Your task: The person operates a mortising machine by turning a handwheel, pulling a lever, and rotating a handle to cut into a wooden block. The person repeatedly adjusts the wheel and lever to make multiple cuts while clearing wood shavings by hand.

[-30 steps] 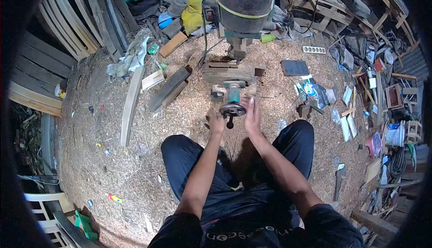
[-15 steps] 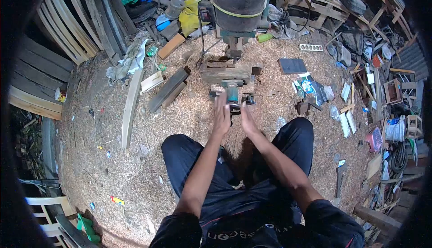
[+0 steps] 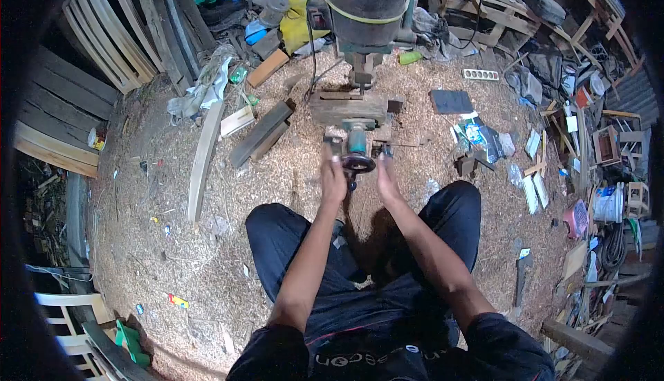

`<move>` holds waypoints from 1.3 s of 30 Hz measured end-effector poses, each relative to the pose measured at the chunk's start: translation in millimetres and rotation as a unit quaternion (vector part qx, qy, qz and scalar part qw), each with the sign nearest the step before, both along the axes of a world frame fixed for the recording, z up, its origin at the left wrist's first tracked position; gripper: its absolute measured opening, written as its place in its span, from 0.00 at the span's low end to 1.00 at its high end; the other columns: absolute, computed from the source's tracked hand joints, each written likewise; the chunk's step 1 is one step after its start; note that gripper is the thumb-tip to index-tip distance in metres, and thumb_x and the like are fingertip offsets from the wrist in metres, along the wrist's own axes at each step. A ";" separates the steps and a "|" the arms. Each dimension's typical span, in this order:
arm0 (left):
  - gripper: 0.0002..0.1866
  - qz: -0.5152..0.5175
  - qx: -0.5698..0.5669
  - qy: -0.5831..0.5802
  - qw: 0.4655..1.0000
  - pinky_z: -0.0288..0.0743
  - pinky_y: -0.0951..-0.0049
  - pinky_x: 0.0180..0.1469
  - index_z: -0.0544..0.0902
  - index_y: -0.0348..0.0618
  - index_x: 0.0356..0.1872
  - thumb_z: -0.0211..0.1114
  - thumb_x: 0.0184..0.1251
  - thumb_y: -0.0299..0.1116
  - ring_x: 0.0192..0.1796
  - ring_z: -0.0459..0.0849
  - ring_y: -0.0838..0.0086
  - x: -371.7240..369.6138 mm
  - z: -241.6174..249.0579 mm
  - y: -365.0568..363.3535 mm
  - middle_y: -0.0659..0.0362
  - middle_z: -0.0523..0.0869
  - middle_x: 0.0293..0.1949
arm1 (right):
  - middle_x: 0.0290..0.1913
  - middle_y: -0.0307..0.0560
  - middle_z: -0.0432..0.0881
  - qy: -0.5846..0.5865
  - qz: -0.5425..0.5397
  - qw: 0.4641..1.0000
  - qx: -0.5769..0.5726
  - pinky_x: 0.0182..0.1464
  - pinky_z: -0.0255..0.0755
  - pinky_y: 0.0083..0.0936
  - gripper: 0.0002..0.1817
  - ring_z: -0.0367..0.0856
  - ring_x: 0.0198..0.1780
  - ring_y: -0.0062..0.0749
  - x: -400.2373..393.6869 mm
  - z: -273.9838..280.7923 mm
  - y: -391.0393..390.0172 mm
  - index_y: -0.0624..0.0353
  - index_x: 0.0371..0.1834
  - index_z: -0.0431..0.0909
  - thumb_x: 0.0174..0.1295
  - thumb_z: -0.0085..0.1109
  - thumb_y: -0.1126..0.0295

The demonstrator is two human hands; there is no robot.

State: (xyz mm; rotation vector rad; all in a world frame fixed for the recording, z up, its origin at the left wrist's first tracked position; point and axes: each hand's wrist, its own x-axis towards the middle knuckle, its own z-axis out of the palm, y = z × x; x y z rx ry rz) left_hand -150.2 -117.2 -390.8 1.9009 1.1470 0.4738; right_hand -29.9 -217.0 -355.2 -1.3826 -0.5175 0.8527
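Observation:
A dark handwheel (image 3: 358, 164) with a small knob (image 3: 352, 186) sits at the front of the green machine vise (image 3: 357, 142). My left hand (image 3: 333, 182) is just left of the wheel, fingers stretched forward with its palm turned toward the rim. On the opposite side, my right hand (image 3: 388, 184) has its fingers extended close by the rim, a little blurred. Behind the wheel, a wooden block (image 3: 349, 110) lies crosswise in the vise. The bit (image 3: 362, 85) of the drilling machine (image 3: 366, 14) comes down over that block.
Wood shavings cover the ground (image 3: 290, 194). Left of the machine lie a dark beam (image 3: 261, 134), a pale board (image 3: 205, 166) and an orange-brown block (image 3: 268, 68). To the right are a dark flat plate (image 3: 450, 101), a power strip (image 3: 481, 74) and plastic packets (image 3: 477, 134).
Both hands have spread slightly apart, the left moving left and the right moving right. The wheel's rim and knob now show more fully between them.

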 end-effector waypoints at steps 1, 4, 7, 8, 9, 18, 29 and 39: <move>0.35 -0.042 0.056 -0.017 0.997 0.35 0.60 0.82 0.56 0.37 0.78 0.30 0.83 0.52 0.82 0.46 0.50 1.0 8.0 -15.2 0.41 0.56 0.78 | 0.80 0.62 0.54 -0.033 0.012 0.998 -0.050 0.80 0.44 0.36 0.45 0.52 0.80 0.45 -5.7 -5.1 1.3 0.69 0.78 0.52 0.76 0.32 0.36; 0.36 -0.063 -0.050 0.019 0.997 0.34 0.60 0.82 0.55 0.36 0.78 0.31 0.82 0.54 0.82 0.46 0.49 -15.6 -29.5 0.5 0.41 0.54 0.79 | 0.81 0.60 0.52 0.004 -0.004 1.000 0.011 0.80 0.43 0.35 0.47 0.53 0.80 0.46 -11.2 0.9 -3.9 0.70 0.78 0.51 0.75 0.34 0.35; 0.38 0.021 -0.094 -0.063 0.993 0.35 0.60 0.82 0.50 0.37 0.79 0.30 0.82 0.57 0.82 0.44 0.50 -10.1 -43.9 6.0 0.42 0.52 0.80 | 0.81 0.60 0.52 -0.015 -0.010 0.999 0.035 0.81 0.42 0.35 0.48 0.51 0.81 0.46 8.1 -11.3 -4.4 0.71 0.79 0.49 0.75 0.33 0.34; 0.38 -0.021 -0.046 -0.084 0.995 0.36 0.60 0.82 0.49 0.37 0.80 0.30 0.82 0.57 0.82 0.43 0.51 0.8 -15.3 8.9 0.43 0.51 0.80 | 0.79 0.61 0.55 -0.050 0.001 0.998 0.033 0.80 0.44 0.35 0.46 0.53 0.80 0.46 12.5 -16.5 3.7 0.70 0.79 0.49 0.76 0.35 0.37; 0.38 -0.060 -0.008 -0.096 0.993 0.36 0.60 0.82 0.49 0.38 0.80 0.29 0.82 0.57 0.83 0.42 0.51 1.9 9.8 -1.7 0.43 0.51 0.80 | 0.77 0.62 0.59 -0.076 0.012 0.997 0.021 0.79 0.46 0.35 0.43 0.55 0.79 0.46 2.6 -27.6 0.3 0.70 0.79 0.50 0.77 0.36 0.40; 0.35 -0.072 0.061 -0.052 0.994 0.34 0.50 0.81 0.46 0.42 0.81 0.32 0.83 0.53 0.83 0.39 0.54 7.9 19.7 -10.0 0.47 0.45 0.82 | 0.69 0.65 0.69 -0.164 -0.030 0.983 -0.072 0.72 0.61 0.34 0.39 0.69 0.70 0.45 -9.3 -31.0 -0.4 0.68 0.77 0.51 0.78 0.40 0.45; 0.37 -0.089 0.091 -0.025 0.992 0.28 0.47 0.81 0.47 0.44 0.81 0.30 0.82 0.57 0.83 0.39 0.56 23.9 29.4 -23.0 0.47 0.46 0.82 | 0.80 0.65 0.52 -0.098 0.089 0.991 -0.028 0.81 0.41 0.39 0.45 0.48 0.82 0.48 3.8 -60.6 7.0 0.68 0.81 0.37 0.78 0.25 0.38; 0.35 -0.092 0.051 -0.131 0.986 0.38 0.55 0.81 0.52 0.40 0.80 0.34 0.83 0.53 0.82 0.46 0.48 14.8 22.9 -14.1 0.42 0.51 0.80 | 0.77 0.62 0.60 0.015 0.074 0.989 -0.129 0.77 0.50 0.37 0.43 0.59 0.77 0.46 5.0 -90.9 3.9 0.63 0.81 0.50 0.78 0.24 0.37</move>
